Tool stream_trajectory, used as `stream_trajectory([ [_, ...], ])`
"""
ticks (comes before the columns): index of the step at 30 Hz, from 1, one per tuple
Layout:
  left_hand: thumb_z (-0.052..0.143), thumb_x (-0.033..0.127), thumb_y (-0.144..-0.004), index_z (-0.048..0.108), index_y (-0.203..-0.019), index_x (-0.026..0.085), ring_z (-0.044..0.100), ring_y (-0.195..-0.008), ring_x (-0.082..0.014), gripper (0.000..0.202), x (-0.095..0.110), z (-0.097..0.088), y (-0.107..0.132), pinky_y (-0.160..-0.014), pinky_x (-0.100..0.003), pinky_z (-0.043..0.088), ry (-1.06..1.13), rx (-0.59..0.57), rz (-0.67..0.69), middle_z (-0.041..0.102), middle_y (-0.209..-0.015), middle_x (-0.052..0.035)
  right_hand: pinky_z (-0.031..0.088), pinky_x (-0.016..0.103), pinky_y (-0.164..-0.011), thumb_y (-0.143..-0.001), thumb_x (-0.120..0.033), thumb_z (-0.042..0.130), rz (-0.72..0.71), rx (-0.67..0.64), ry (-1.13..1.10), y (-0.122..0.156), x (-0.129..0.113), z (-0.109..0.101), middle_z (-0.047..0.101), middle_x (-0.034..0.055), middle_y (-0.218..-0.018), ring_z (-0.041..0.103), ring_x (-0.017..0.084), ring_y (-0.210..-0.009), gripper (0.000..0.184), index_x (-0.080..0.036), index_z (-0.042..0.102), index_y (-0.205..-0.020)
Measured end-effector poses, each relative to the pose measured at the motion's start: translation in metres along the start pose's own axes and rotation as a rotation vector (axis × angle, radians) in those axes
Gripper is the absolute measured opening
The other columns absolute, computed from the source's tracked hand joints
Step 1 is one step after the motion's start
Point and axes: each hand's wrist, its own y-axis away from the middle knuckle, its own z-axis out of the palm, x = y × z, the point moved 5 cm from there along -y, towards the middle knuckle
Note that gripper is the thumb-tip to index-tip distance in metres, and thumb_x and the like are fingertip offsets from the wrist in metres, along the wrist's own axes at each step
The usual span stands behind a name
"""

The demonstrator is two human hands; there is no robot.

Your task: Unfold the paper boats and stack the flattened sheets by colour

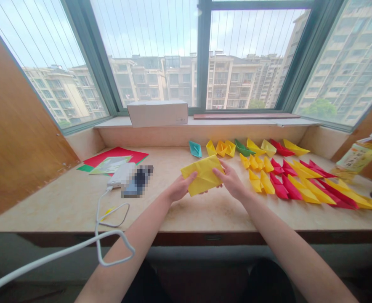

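Observation:
Between my two hands, above the desk, is a folded sheet of yellow paper [202, 174] with crease lines across it. My left hand [180, 187] grips its lower left side, thumb on top and fingers underneath. At the right edge my right hand [229, 177] pinches it the same way, the other fingers partly hidden behind. Just beyond the sheet stands a teal paper boat [195, 149]. To the right are rows of folded paper boats in yellow, red and green, among them a green boat [244, 147] and a red boat [281, 147].
On the left lie red paper sheets [135, 155], a white power bank [123, 174] with a white cable [62, 249], and a blurred-out phone [138, 182]. A white box [157, 113] sits on the windowsill. A drink bottle [361, 155] stands at the right.

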Motion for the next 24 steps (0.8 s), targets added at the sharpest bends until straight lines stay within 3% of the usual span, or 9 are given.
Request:
stream_trajectory([
  [3,0.061,0.053,-0.087,0.051,-0.133,0.014,0.073,-0.077,-0.0266,0.061,0.003,-0.003,-0.003,-0.065,-0.034,0.057,-0.010,0.059,0.074,0.074,-0.101,-0.0168,0.036,0.021,-0.038,-0.082,-0.058,0.064,0.037,-0.003,-0.076,-0.001,0.002,-0.001,0.068,0.0016,-0.078,0.054,0.009,-0.043,0.069,-0.020,0.048,-0.137],
  [8,0.064,0.051,-0.086,0.051,-0.133,0.015,0.073,-0.077,-0.0263,0.061,0.007,-0.002,-0.003,-0.068,-0.036,0.057,0.021,0.090,0.107,0.074,-0.100,-0.0152,0.036,0.021,-0.039,-0.080,-0.059,0.065,0.022,0.025,-0.006,-0.005,0.005,-0.005,0.064,-0.0004,-0.066,0.054,0.009,-0.042,0.050,-0.016,0.066,-0.106],
  [13,0.069,0.047,-0.084,0.055,-0.127,0.014,0.073,-0.080,-0.0254,0.056,-0.001,0.002,0.001,-0.072,-0.036,0.057,-0.035,0.006,-0.042,0.072,-0.108,-0.0179,0.039,0.024,-0.039,-0.079,-0.058,0.066,-0.084,0.173,0.061,-0.004,0.000,-0.011,0.063,-0.0005,-0.067,0.048,0.009,-0.041,0.047,-0.017,0.067,-0.101],
  [15,0.067,0.048,-0.084,0.057,-0.124,0.013,0.072,-0.068,-0.0210,0.054,-0.006,0.003,0.001,-0.064,-0.032,0.055,-0.115,-0.040,-0.111,0.072,-0.105,-0.0187,0.038,0.024,-0.038,-0.079,-0.058,0.066,-0.092,0.212,0.075,-0.004,-0.001,-0.011,0.062,-0.0008,-0.065,0.047,0.009,-0.040,0.046,-0.017,0.067,-0.099],
  [17,0.064,0.051,-0.086,0.060,-0.120,0.012,0.067,-0.056,-0.0158,0.052,-0.006,0.001,0.000,-0.054,-0.027,0.050,-0.168,-0.042,-0.092,0.073,-0.101,-0.0189,0.038,0.023,-0.038,-0.077,-0.057,0.068,-0.080,0.223,0.038,-0.004,-0.001,-0.011,0.061,-0.0012,-0.064,0.048,0.009,-0.041,0.047,-0.017,0.065,-0.102],
  [21,0.064,0.053,-0.085,0.062,-0.113,0.011,0.061,-0.050,-0.0116,0.050,-0.002,0.001,-0.003,-0.047,-0.024,0.041,-0.149,-0.013,0.012,0.073,-0.099,-0.0180,0.038,0.022,-0.042,-0.075,-0.058,0.071,-0.017,0.116,-0.135,-0.003,0.001,-0.001,0.059,-0.0043,-0.062,0.051,0.010,-0.044,0.057,-0.021,0.056,-0.116],
  [24,0.068,0.049,-0.083,0.064,-0.113,0.013,0.056,-0.049,-0.0085,0.047,0.002,0.004,-0.002,-0.046,-0.023,0.035,-0.133,-0.026,0.026,0.073,-0.099,-0.0157,0.037,0.023,-0.043,-0.080,-0.067,0.061,0.038,-0.016,-0.110,-0.001,0.004,0.011,0.056,-0.0032,-0.058,0.050,0.011,-0.045,0.051,-0.019,0.060,-0.098],
])
